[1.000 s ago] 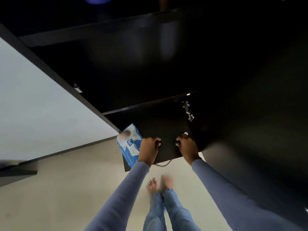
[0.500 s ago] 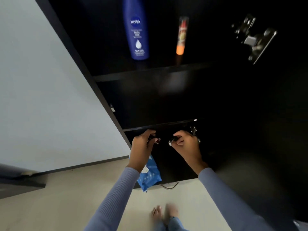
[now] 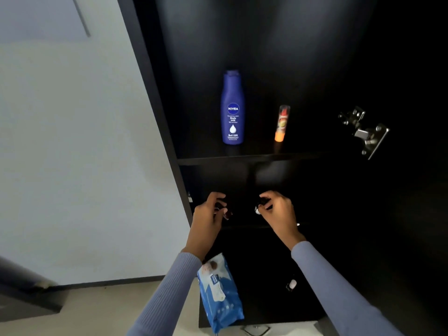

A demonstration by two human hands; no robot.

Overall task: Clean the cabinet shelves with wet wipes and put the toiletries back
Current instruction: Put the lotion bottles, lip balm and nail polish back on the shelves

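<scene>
The blue Nivea bottle [image 3: 232, 110] stood upright on the upper shelf [image 3: 242, 158] of the black cabinet [image 3: 155, 93], cap up and label facing out, its long axis vertical. Just to its right, apart from it, a slim orange tube [image 3: 281, 123] also stood upright. Lower down, the pack of wet wipes [image 3: 221, 294] lay at the front left of the bottom shelf, its long side running front to back and its near end hanging over the edge.

Both hands were raised in front of the middle shelf. The left hand [image 3: 208, 218] had its fingers curled round a small dark item [image 3: 226, 213], too small to identify. The right hand [image 3: 278, 210] pinched another small item [image 3: 259, 208] with a pale tip. Lilac sleeves [image 3: 167, 299] covered both forearms. A metal hinge [image 3: 363, 132] showed at the right.
</scene>
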